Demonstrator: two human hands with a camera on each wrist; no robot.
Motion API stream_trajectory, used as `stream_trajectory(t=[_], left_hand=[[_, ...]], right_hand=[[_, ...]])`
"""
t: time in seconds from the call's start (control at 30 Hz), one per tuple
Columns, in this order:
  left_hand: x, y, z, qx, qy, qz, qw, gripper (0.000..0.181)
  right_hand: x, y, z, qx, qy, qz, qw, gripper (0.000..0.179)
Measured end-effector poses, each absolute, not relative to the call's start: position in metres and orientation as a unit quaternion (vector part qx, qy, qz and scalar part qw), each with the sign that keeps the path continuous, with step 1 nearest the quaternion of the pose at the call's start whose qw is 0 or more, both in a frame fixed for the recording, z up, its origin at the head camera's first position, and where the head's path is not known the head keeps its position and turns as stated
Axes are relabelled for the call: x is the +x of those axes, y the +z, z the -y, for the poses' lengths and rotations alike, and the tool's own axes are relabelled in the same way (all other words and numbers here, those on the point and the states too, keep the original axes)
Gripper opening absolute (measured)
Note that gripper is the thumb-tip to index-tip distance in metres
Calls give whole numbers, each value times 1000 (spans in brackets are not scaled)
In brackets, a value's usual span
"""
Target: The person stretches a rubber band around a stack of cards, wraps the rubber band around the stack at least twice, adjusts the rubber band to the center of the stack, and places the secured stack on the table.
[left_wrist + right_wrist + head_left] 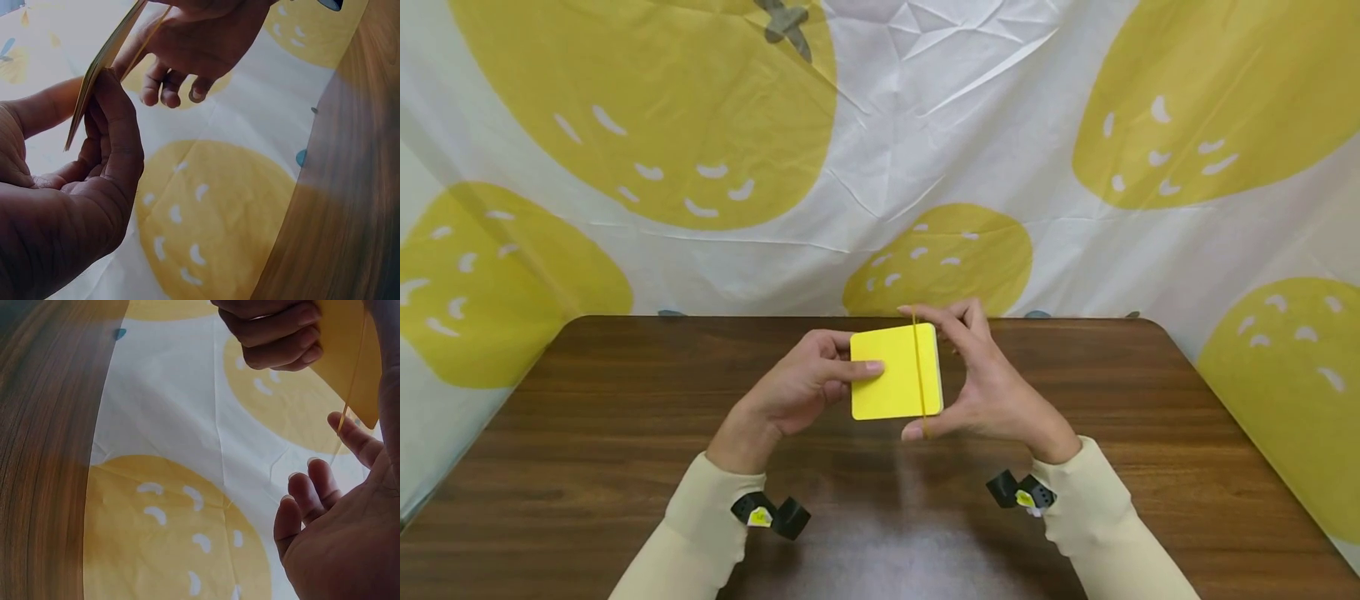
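Observation:
My left hand (793,387) pinches a small yellow notebook (891,387) by its left side, thumb on the cover and fingers behind. The notebook has rounded corners and is raised above the table; its thin layered edge (100,69) shows in the left wrist view. A thin yellow-orange rubber band (919,375) runs from top to bottom across the cover near the right edge. The thumb and index finger of my right hand (992,383) are spread apart and stretch the band past both edges. In the right wrist view the band (354,387) loops over the index fingertip.
A brown wood-grain table (595,450) lies under both hands. Behind it hangs a white cloth (737,267) printed with large yellow fruit. Each wrist carries a small black camera, one on the left sleeve (692,517) and one on the right.

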State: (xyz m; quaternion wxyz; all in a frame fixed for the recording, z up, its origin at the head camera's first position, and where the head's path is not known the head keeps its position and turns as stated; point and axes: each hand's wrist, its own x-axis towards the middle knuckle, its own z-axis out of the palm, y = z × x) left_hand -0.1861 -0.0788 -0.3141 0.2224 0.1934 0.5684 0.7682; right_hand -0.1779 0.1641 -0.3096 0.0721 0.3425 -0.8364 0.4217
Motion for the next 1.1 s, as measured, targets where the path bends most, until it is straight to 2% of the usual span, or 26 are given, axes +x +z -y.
stream_trajectory(t=[0.27,0.43,0.6,0.83,1.1], left_hand=[[-184,-313,80,205,781,-550,212,17],[-185,-313,79,195,795,-546,180,23],[-186,-311,80,156,817,-537,138,30],[-190,-307,90,73,844,-522,99,41],[-195,-304,103,31,872,-481,82,41]], right_hand=[[-178,-311,-164,346,433,830,54,118],[-178,-312,-164,346,441,828,30,113],[-176,-312,-162,347,435,831,6,106],[-168,-311,-157,363,418,832,-28,118],[-162,-311,-147,408,403,819,-39,104]])
